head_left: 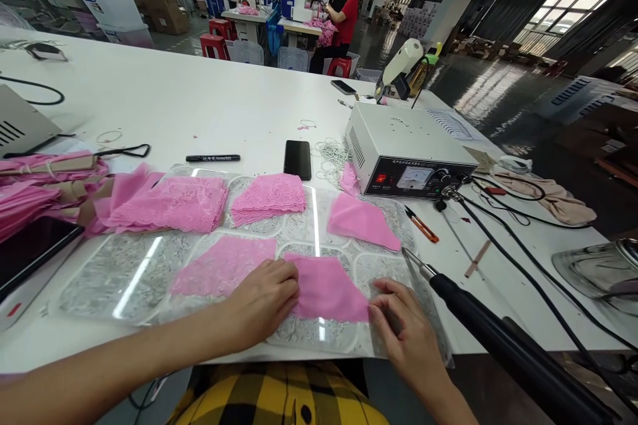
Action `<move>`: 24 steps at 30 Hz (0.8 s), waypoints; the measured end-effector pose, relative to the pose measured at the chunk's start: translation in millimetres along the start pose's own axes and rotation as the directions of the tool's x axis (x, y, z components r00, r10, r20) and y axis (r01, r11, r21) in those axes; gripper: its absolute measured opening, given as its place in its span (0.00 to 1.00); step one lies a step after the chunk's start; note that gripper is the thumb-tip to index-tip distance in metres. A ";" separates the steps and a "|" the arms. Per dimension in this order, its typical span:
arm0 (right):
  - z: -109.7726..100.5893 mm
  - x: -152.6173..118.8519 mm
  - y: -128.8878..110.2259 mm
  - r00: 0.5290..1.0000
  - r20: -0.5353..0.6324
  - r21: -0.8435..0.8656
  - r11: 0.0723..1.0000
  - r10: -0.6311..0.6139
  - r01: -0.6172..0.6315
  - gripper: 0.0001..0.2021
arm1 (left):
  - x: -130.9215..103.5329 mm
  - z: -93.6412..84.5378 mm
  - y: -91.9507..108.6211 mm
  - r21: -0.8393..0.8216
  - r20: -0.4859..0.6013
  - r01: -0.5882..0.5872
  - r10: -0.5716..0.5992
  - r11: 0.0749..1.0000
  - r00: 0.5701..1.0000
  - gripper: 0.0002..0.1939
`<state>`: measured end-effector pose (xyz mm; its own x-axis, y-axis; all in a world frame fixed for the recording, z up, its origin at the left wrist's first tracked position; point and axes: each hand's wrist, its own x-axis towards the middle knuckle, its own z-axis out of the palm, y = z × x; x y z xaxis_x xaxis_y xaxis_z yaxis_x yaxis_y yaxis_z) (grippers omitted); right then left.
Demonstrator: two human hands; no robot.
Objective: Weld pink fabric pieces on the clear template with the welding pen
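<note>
A smooth pink fabric piece (329,289) lies flat on a clear-covered patterned mat (124,272). At its left end my left hand (272,299) rests with fingers bent and pressed together, between it and a pink lace piece (224,265). The fingertips of my right hand (403,319) touch its lower right corner, with the fingers curved and somewhat apart. Behind them are a stack of scalloped lace pieces (269,198), a larger lace pile (169,202) and a smooth pink stack (363,220).
A black-handled soldering-type tool (478,312) points in from the right, its tip near my right hand. Beyond are a grey power unit (409,153), an orange cutter (423,224), a phone (298,159), a marker (212,158) and a glass jar (601,269).
</note>
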<state>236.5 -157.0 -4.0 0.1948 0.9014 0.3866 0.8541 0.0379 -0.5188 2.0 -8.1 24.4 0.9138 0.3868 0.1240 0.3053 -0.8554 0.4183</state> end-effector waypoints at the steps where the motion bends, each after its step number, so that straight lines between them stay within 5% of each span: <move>1: -1.0 1.5 0.1 1.000 0.000 0.015 1.000 0.014 -0.014 0.07 | -0.4 0.2 0.4 0.006 0.001 -0.001 0.001 1.000 1.000 0.11; 10: -1.6 9.9 -1.4 0.999 -0.004 0.051 0.998 0.035 -0.035 0.09 | 1.5 -2.5 5.8 0.071 0.029 -0.010 0.008 0.997 1.000 0.10; 16: -1.2 12.4 1.3 0.992 0.077 0.091 0.990 0.099 -0.106 0.11 | 31.9 6.9 27.6 0.056 0.122 -0.110 0.102 0.992 0.987 0.04; 24: -3.4 21.3 4.9 0.965 0.163 0.199 0.952 0.204 -0.234 0.14 | 69.9 32.3 47.7 0.046 0.206 -0.119 0.107 0.992 0.973 0.16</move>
<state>246.5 -139.0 4.3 0.2835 0.9482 0.1432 0.6710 -0.0895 -0.7361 89.1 -33.0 24.0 0.9766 0.2140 -0.0197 0.2067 -0.9104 0.3585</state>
